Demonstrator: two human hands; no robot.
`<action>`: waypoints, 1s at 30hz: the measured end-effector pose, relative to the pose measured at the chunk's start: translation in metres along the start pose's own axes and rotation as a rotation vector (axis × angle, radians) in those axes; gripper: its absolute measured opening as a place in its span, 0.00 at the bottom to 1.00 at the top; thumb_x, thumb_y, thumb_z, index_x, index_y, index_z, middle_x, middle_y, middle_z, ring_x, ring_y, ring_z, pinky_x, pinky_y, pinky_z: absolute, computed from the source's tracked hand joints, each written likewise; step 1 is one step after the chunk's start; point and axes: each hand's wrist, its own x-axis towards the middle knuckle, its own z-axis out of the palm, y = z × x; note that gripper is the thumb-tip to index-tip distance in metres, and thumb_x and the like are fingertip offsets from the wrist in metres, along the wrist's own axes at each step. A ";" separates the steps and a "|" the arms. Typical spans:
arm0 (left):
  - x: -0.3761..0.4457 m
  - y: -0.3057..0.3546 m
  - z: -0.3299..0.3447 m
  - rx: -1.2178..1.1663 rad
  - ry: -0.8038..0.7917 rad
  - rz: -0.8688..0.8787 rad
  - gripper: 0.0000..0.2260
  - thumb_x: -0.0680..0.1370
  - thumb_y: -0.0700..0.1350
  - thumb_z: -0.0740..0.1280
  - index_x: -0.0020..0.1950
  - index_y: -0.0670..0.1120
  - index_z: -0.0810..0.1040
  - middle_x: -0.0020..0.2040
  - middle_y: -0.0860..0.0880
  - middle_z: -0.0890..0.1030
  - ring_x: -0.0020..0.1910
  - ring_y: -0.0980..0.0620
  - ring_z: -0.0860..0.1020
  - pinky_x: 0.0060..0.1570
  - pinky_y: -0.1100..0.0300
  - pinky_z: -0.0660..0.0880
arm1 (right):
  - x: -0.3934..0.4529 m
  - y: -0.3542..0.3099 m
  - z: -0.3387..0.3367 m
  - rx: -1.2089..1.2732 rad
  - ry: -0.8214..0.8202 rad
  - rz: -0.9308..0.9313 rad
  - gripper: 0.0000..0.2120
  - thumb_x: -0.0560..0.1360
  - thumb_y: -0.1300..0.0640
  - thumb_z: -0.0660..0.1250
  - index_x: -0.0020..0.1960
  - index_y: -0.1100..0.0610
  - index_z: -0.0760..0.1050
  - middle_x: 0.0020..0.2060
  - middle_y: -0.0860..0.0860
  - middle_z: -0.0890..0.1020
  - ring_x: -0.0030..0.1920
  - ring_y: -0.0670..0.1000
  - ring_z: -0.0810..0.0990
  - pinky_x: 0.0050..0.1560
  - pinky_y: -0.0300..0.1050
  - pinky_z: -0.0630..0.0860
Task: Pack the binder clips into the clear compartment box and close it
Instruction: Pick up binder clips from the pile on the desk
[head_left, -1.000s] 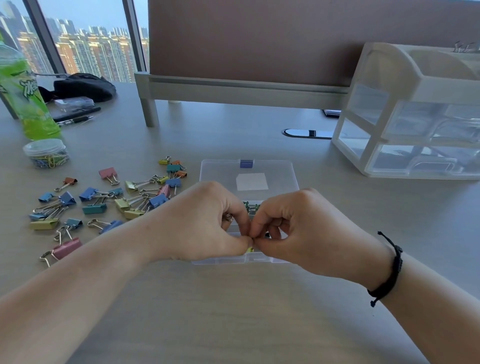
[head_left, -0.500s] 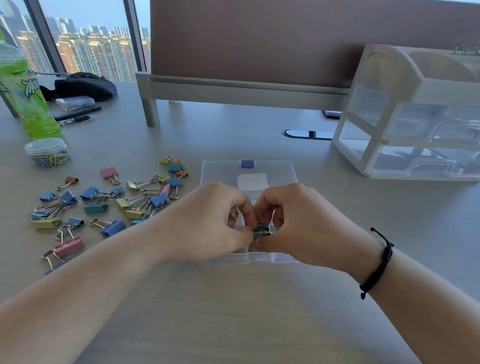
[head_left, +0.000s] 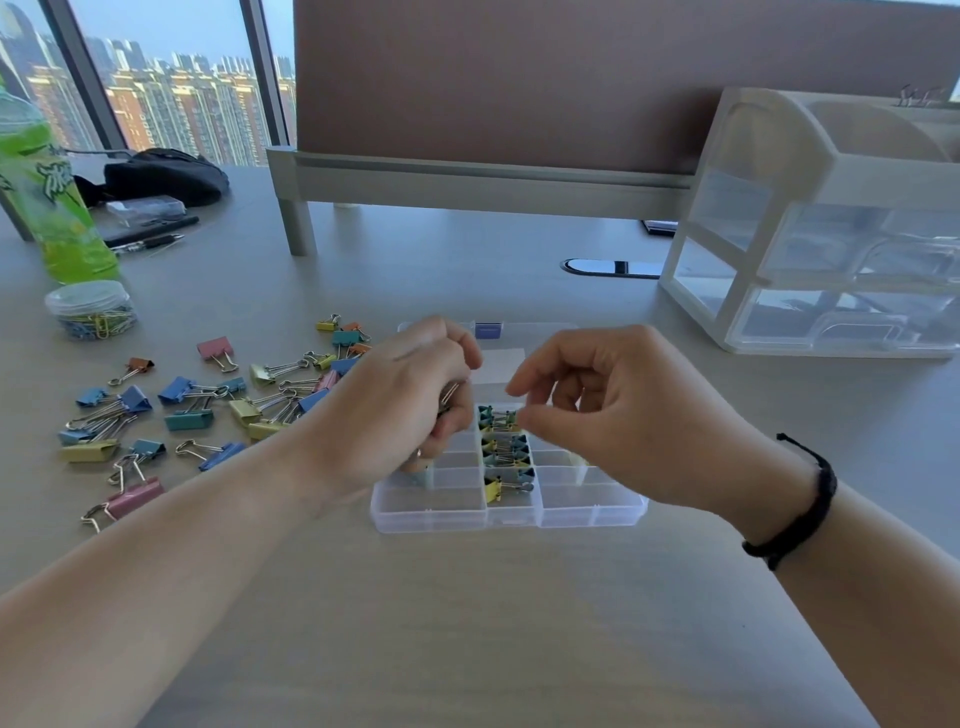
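The clear compartment box (head_left: 511, 512) lies open on the counter (head_left: 467, 623), its lid (head_left: 519, 332) folded flat behind. Small binder clips (head_left: 506, 452) fill its middle column of compartments. Larger coloured binder clips (head_left: 187, 410) lie scattered to its left.

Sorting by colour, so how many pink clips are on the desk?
3 pink clips: one nearest me at left, one at the pile's back, one beside the left hand, which may hide more.

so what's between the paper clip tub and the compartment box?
Head view: loose binder clips scattered on the desk between the paper clip tub and the compartment box; the left hand overlaps the near end.
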 end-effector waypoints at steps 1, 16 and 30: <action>0.000 0.000 0.000 -0.049 -0.007 -0.027 0.08 0.78 0.35 0.53 0.49 0.45 0.69 0.28 0.45 0.67 0.25 0.51 0.58 0.27 0.60 0.53 | -0.001 0.000 0.000 0.023 0.049 -0.013 0.05 0.71 0.57 0.74 0.44 0.48 0.82 0.33 0.45 0.81 0.28 0.44 0.73 0.32 0.38 0.74; -0.008 0.005 0.008 -0.069 -0.056 0.210 0.10 0.85 0.41 0.54 0.63 0.51 0.71 0.58 0.55 0.84 0.24 0.50 0.58 0.25 0.60 0.57 | -0.004 -0.008 0.007 0.561 0.124 0.221 0.20 0.67 0.56 0.78 0.53 0.58 0.73 0.33 0.52 0.84 0.30 0.50 0.77 0.31 0.43 0.73; -0.003 0.004 -0.005 0.245 -0.001 0.358 0.08 0.76 0.40 0.70 0.53 0.50 0.84 0.39 0.58 0.86 0.41 0.62 0.84 0.48 0.66 0.80 | -0.004 -0.007 -0.003 0.409 0.023 0.217 0.12 0.65 0.61 0.78 0.46 0.57 0.81 0.37 0.54 0.86 0.35 0.57 0.82 0.44 0.51 0.80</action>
